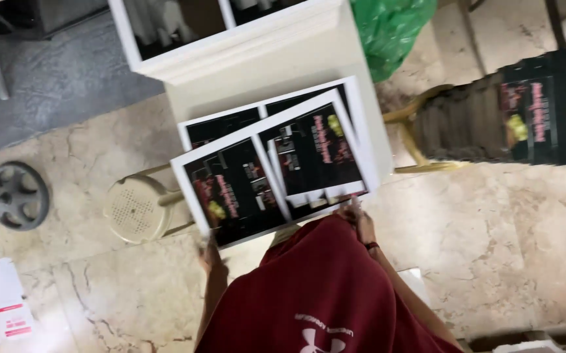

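Printed sheet point(266, 176) is gripped by both hands, left point(208, 253), right point(361, 221), above the worktop's stack point(230, 121); many remain.

Motion blur is smearing the print on the top printed sheet point(266, 176), so its pictures are unreadable. That sheet is covering most of the sheets under it point(230, 124). The left hand point(208, 256), at the sheet's lower left corner, is showing only in part; grip unclear. The right hand point(361, 222), at its lower right corner, is blurring too. The maroon shirt point(315, 294) below the sheet is hiding both forearms. The dark stack point(537, 111), right of the sheet, is running off the frame edge.
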